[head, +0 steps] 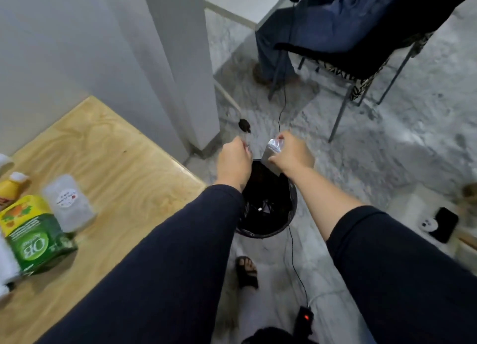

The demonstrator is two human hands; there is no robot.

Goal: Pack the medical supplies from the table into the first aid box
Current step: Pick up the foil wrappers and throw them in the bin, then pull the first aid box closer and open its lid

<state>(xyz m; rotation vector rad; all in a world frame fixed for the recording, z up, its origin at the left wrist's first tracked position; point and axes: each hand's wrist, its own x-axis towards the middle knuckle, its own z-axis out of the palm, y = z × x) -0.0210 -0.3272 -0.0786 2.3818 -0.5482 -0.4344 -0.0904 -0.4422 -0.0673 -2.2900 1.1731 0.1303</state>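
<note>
Both hands are out past the table edge, held over a black bin (268, 201) on the floor. The right hand (291, 154) pinches a small silvery wrapper (274, 147) between thumb and fingertips, clamped on its upper corner, so the wrapper hangs below and to the inside of that grip, right above the bin's mouth. The left hand (233, 160) is curled closed just beside the wrapper; something thin may be nipped at its fingertips, but the blur there makes it impossible to tell, so what it holds stays uncertain.

The supplies still to pack sit well away from both grips, behind and left of the left forearm on the wooden table (124, 168): a green and yellow carton (33, 235), a clear plastic container (68, 204) with a round sticker touching it, and a yellow bottle (11, 187) at the frame edge. The first aid box itself is not in view.

The risks from here look modest. The wrapper is light and held by one corner, so a draught or an early release could send it past the rim onto the floor. A thin black cable (293, 250) trails beneath the right forearm and beside the bin; a hand pulling back carelessly could snag it. Turning back quickly, the left sleeve could sweep the container off the table
</note>
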